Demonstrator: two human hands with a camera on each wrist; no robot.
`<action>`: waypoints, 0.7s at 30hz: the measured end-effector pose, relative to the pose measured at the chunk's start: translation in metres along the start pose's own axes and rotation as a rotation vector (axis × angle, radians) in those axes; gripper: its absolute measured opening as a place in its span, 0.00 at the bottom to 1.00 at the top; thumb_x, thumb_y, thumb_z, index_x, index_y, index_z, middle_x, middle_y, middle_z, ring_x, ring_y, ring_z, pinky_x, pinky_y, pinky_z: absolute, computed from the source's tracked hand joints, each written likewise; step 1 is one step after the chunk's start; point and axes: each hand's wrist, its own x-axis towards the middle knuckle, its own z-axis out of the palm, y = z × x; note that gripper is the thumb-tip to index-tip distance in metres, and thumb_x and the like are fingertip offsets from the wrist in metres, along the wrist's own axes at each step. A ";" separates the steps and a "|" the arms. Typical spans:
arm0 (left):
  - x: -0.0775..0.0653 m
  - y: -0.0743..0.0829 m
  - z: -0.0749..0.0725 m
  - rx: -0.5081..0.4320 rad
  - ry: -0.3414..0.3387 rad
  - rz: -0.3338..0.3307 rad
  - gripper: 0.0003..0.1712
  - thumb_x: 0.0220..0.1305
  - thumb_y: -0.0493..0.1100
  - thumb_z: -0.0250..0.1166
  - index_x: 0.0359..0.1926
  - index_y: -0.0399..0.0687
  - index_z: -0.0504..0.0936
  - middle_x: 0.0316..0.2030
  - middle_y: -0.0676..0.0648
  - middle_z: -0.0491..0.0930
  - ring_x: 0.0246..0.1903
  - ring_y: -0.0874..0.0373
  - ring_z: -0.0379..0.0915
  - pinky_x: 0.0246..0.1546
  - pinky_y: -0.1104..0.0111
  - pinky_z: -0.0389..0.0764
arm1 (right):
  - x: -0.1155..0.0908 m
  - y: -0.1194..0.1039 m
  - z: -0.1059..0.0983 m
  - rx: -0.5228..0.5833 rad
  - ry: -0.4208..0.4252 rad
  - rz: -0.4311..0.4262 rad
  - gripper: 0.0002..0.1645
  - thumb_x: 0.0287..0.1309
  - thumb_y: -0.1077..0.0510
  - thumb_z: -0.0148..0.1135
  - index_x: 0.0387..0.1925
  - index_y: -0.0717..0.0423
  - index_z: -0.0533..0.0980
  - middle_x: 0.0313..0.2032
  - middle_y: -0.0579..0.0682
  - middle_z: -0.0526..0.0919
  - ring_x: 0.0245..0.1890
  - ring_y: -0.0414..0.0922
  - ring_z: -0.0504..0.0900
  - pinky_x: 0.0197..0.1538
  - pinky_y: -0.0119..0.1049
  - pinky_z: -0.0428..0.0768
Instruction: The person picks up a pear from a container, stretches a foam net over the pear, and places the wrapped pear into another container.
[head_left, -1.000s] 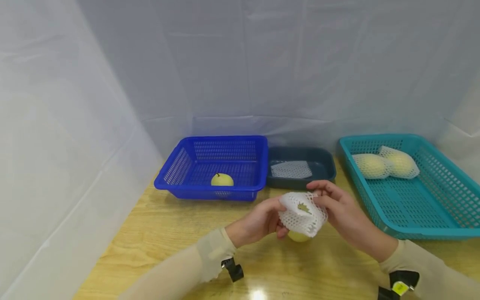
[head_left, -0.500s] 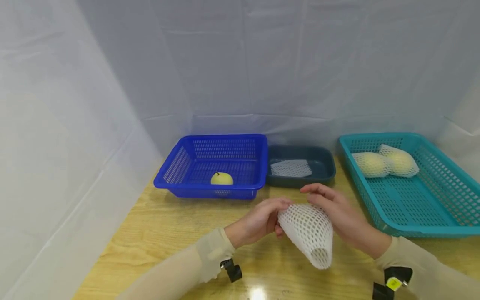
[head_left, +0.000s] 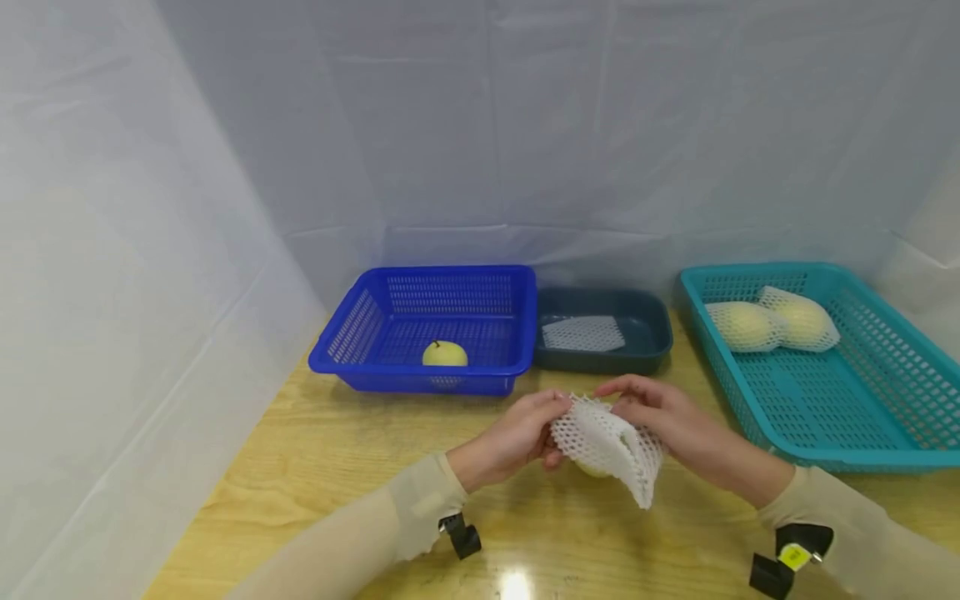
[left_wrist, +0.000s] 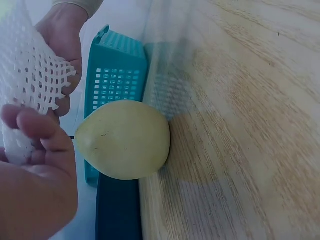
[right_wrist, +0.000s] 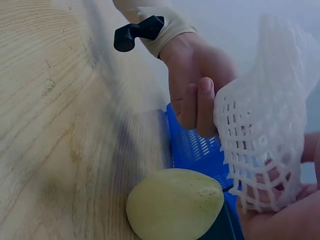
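A white foam fruit net is held between both hands, just above a yellow pear that stands on the table with its stem up. In the head view the net hides most of this pear. My left hand pinches the net's left edge between thumb and fingers. On the other side my right hand grips the net's right part, its index finger reaching along the far rim. Seen from the right wrist, the mesh mouth hangs open beside the pear's stem and some fingers show through the holes.
A blue basket at the back left contains another pear. Beside it, a dark tray bears flat foam netting. The teal basket on the right has two net-wrapped pears in it.
Half a second ago the net's narrow end hung toward me and covered the pear; now it is folded and raised, and part of the pear shows beneath. Both hands have shifted only slightly.
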 end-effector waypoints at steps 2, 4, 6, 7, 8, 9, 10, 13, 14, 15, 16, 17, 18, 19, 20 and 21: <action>0.002 -0.001 0.000 0.045 0.043 -0.004 0.11 0.79 0.44 0.44 0.40 0.44 0.69 0.20 0.52 0.72 0.12 0.64 0.62 0.16 0.73 0.64 | 0.002 0.002 0.001 0.009 0.049 0.013 0.24 0.77 0.53 0.48 0.66 0.62 0.66 0.49 0.56 0.79 0.42 0.47 0.82 0.42 0.41 0.84; 0.004 -0.002 0.000 0.094 0.098 -0.010 0.12 0.78 0.45 0.46 0.41 0.43 0.70 0.18 0.52 0.71 0.11 0.64 0.61 0.15 0.74 0.62 | 0.004 0.005 0.001 0.003 0.104 0.016 0.22 0.77 0.53 0.47 0.64 0.60 0.66 0.47 0.56 0.78 0.41 0.47 0.81 0.41 0.41 0.83; 0.006 -0.003 0.000 0.137 0.158 -0.024 0.13 0.77 0.45 0.48 0.43 0.40 0.72 0.18 0.51 0.70 0.12 0.64 0.60 0.14 0.75 0.61 | 0.007 0.008 0.002 -0.017 0.153 0.018 0.21 0.77 0.53 0.46 0.64 0.60 0.67 0.45 0.55 0.77 0.40 0.47 0.81 0.41 0.40 0.83; 0.007 -0.004 0.000 0.156 0.191 -0.037 0.13 0.77 0.45 0.49 0.44 0.40 0.73 0.19 0.51 0.71 0.12 0.64 0.60 0.14 0.76 0.62 | 0.008 0.009 0.002 -0.031 0.174 0.019 0.21 0.77 0.53 0.46 0.64 0.60 0.67 0.44 0.55 0.77 0.40 0.47 0.80 0.40 0.40 0.82; 0.008 -0.005 -0.001 0.174 0.220 -0.048 0.13 0.76 0.45 0.50 0.44 0.39 0.74 0.19 0.51 0.71 0.12 0.64 0.61 0.14 0.76 0.62 | 0.009 0.010 0.002 -0.046 0.196 0.022 0.21 0.77 0.53 0.46 0.64 0.59 0.67 0.44 0.55 0.77 0.39 0.47 0.80 0.40 0.40 0.82; 0.009 -0.005 -0.001 0.191 0.245 -0.059 0.14 0.76 0.45 0.50 0.45 0.38 0.75 0.20 0.51 0.71 0.12 0.64 0.61 0.14 0.76 0.62 | 0.011 0.012 0.002 -0.069 0.218 0.024 0.21 0.77 0.54 0.47 0.64 0.60 0.68 0.43 0.54 0.76 0.39 0.46 0.79 0.40 0.39 0.81; 0.010 -0.006 -0.001 0.202 0.267 -0.069 0.13 0.76 0.44 0.51 0.44 0.37 0.75 0.20 0.51 0.71 0.13 0.64 0.61 0.14 0.76 0.63 | 0.013 0.013 0.002 -0.085 0.239 0.032 0.21 0.76 0.54 0.48 0.63 0.59 0.69 0.42 0.53 0.76 0.39 0.46 0.78 0.40 0.38 0.81; 0.013 -0.008 -0.002 0.267 0.315 -0.076 0.12 0.75 0.43 0.52 0.41 0.37 0.76 0.22 0.51 0.71 0.15 0.64 0.62 0.16 0.75 0.65 | 0.019 0.019 0.003 -0.127 0.270 0.047 0.21 0.75 0.56 0.49 0.62 0.61 0.70 0.40 0.52 0.76 0.38 0.45 0.76 0.39 0.37 0.78; 0.014 -0.009 -0.003 0.310 0.329 -0.065 0.12 0.74 0.42 0.53 0.39 0.36 0.76 0.22 0.51 0.71 0.17 0.63 0.62 0.17 0.74 0.65 | 0.020 0.020 0.003 -0.139 0.279 0.053 0.20 0.75 0.56 0.49 0.61 0.62 0.71 0.40 0.52 0.76 0.38 0.45 0.75 0.39 0.36 0.77; 0.015 -0.009 -0.003 0.363 0.342 -0.055 0.12 0.74 0.42 0.53 0.37 0.37 0.76 0.23 0.51 0.71 0.19 0.62 0.63 0.19 0.74 0.66 | 0.022 0.022 0.004 -0.149 0.284 0.058 0.20 0.74 0.57 0.49 0.61 0.62 0.71 0.39 0.52 0.76 0.37 0.45 0.74 0.39 0.36 0.77; 0.016 -0.010 -0.003 0.416 0.354 -0.045 0.12 0.73 0.41 0.54 0.36 0.37 0.77 0.23 0.51 0.70 0.21 0.61 0.63 0.21 0.73 0.67 | 0.023 0.024 0.004 -0.151 0.286 0.059 0.19 0.74 0.58 0.49 0.60 0.63 0.71 0.39 0.52 0.76 0.37 0.45 0.74 0.39 0.36 0.76; 0.017 -0.010 -0.003 0.472 0.364 -0.036 0.12 0.72 0.41 0.54 0.35 0.37 0.77 0.24 0.51 0.70 0.22 0.61 0.64 0.23 0.72 0.67 | 0.024 0.025 0.004 -0.156 0.290 0.059 0.19 0.74 0.58 0.49 0.60 0.63 0.72 0.38 0.52 0.76 0.37 0.45 0.74 0.39 0.36 0.76; 0.018 -0.011 -0.003 0.526 0.372 -0.028 0.12 0.72 0.41 0.55 0.34 0.36 0.78 0.25 0.51 0.70 0.24 0.60 0.64 0.24 0.71 0.67 | 0.025 0.027 0.004 -0.158 0.295 0.057 0.19 0.73 0.59 0.50 0.59 0.64 0.72 0.38 0.52 0.77 0.37 0.45 0.74 0.40 0.36 0.76; 0.019 -0.011 -0.003 0.572 0.377 -0.026 0.12 0.71 0.40 0.55 0.34 0.36 0.79 0.25 0.51 0.70 0.25 0.59 0.64 0.25 0.71 0.67 | 0.025 0.028 0.005 -0.159 0.300 0.057 0.19 0.72 0.59 0.50 0.59 0.64 0.72 0.38 0.52 0.77 0.38 0.45 0.74 0.40 0.36 0.76; 0.020 -0.012 -0.004 0.602 0.374 -0.026 0.12 0.71 0.40 0.55 0.34 0.36 0.79 0.25 0.51 0.71 0.26 0.59 0.64 0.26 0.71 0.67 | 0.026 0.030 0.005 -0.161 0.305 0.054 0.18 0.72 0.60 0.50 0.58 0.64 0.72 0.38 0.52 0.77 0.38 0.45 0.74 0.40 0.35 0.76; 0.021 -0.013 -0.004 0.613 0.364 -0.036 0.12 0.71 0.40 0.55 0.34 0.36 0.79 0.25 0.51 0.71 0.25 0.59 0.65 0.26 0.70 0.67 | 0.027 0.031 0.005 -0.161 0.307 0.048 0.18 0.71 0.61 0.50 0.57 0.65 0.72 0.38 0.52 0.77 0.37 0.45 0.74 0.40 0.36 0.76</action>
